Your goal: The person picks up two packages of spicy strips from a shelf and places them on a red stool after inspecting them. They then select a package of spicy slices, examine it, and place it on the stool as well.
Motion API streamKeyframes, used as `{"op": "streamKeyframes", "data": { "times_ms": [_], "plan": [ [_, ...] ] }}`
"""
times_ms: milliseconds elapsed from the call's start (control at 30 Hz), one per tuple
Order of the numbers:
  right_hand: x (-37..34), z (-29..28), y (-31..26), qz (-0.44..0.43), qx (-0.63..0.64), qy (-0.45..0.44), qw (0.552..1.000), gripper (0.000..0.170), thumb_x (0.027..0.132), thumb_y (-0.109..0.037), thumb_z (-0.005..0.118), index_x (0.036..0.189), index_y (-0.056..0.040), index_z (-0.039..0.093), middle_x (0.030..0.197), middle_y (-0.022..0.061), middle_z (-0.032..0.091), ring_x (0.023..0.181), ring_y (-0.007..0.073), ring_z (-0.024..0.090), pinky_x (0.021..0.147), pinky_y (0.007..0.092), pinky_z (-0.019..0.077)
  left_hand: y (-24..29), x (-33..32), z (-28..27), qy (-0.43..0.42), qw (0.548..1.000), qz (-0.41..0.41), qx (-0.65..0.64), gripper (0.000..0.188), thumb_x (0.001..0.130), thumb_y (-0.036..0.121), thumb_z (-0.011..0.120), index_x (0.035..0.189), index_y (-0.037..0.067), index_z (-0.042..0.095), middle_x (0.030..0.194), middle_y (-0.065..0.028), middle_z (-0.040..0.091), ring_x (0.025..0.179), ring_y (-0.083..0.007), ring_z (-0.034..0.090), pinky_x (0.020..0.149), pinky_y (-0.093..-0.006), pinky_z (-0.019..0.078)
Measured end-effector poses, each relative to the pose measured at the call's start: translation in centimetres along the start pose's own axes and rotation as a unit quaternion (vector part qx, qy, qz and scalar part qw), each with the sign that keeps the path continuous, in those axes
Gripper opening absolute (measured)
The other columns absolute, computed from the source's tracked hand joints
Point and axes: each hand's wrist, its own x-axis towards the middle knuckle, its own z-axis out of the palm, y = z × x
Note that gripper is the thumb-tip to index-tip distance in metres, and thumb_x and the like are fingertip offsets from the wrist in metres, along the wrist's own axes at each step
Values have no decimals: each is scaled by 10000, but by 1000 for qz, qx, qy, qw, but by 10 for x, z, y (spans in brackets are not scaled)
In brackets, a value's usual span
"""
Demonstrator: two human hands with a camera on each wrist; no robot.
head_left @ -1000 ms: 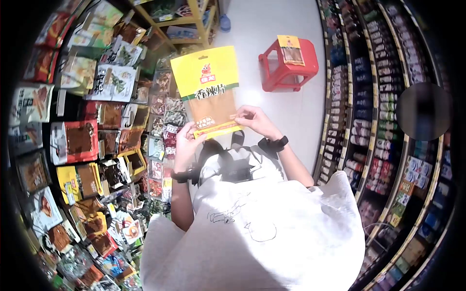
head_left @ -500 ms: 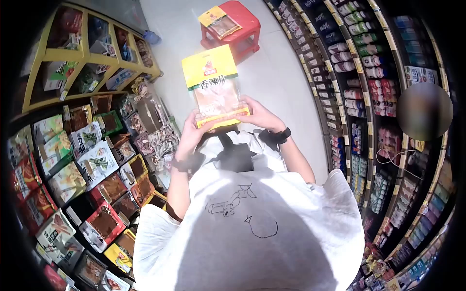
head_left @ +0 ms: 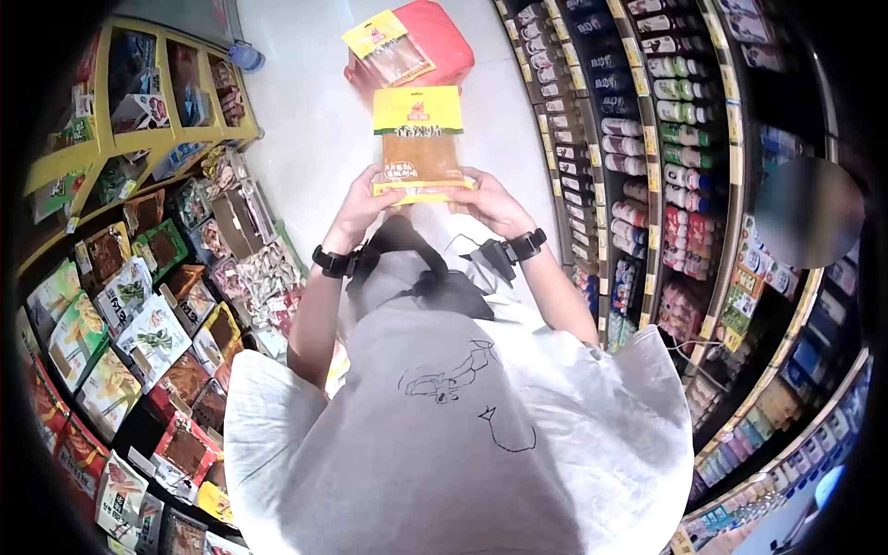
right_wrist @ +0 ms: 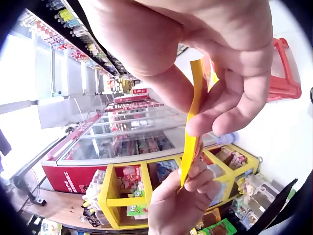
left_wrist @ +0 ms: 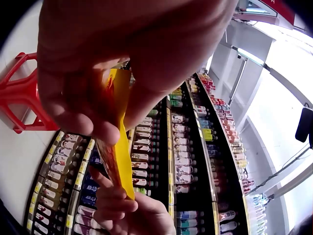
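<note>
A flat snack packet (head_left: 419, 159) with a yellow top, a clear window over brown slices and a yellow bottom strip is held out in front of the body. My left hand (head_left: 359, 211) pinches its lower left corner, thumb on the front face. On the lower right corner my right hand (head_left: 498, 205) does the same. Edge-on in the left wrist view, the yellow bag (left_wrist: 125, 161) runs between both hands, fingers behind it. Beyond it, a similar yellow-topped packet (head_left: 388, 51) lies on a red plastic stool (head_left: 451, 46).
Bottle shelves (head_left: 620, 139) line the right side. To the left, a slanted display holds many snack bags (head_left: 153, 333), with a yellow-framed rack (head_left: 139, 134) behind it. A glass-topped freezer (right_wrist: 127, 137) shows in the right wrist view. A blue jug (head_left: 246, 57) stands on the floor.
The head view has swung, so the stool has shifted left and now lies just beyond the held packet. Both hands keep their grip; the packet has straightened from a slight tilt.
</note>
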Motion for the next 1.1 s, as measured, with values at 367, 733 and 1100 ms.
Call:
{"op": "streamKeyframes", "data": {
  "times_ms": [367, 733, 1100],
  "plan": [
    [44, -8, -68, -16, -20, 31, 999, 317, 900, -77, 573, 1178, 68, 527, 1032, 118, 626, 794, 140, 616, 673, 229, 524, 28, 57, -1, -10, 997, 42, -64, 451, 804, 26, 636, 1224, -24, 478, 1006, -75, 629, 781, -108, 608, 683, -236, 500],
    [61, -45, -111, 59, -54, -34, 996, 304, 878, -146, 630, 1110, 42, 576, 914, 64, 635, 701, 96, 600, 625, 218, 515, 76, 104, 17, -78, 987, -132, -40, 233, 882, 136, 613, 1060, -14, 622, 898, -62, 661, 715, -97, 619, 649, -208, 504],
    [144, -118, -173, 89, -45, -157, 983, 322, 844, -50, 605, 1147, 44, 555, 1064, 104, 620, 949, 128, 594, 780, 251, 501, 112, 203, 31, -9, 978, -210, 1, 174, 822, 38, 628, 962, -66, 632, 872, -125, 678, 745, -163, 653, 657, -266, 529]
  ]
}}
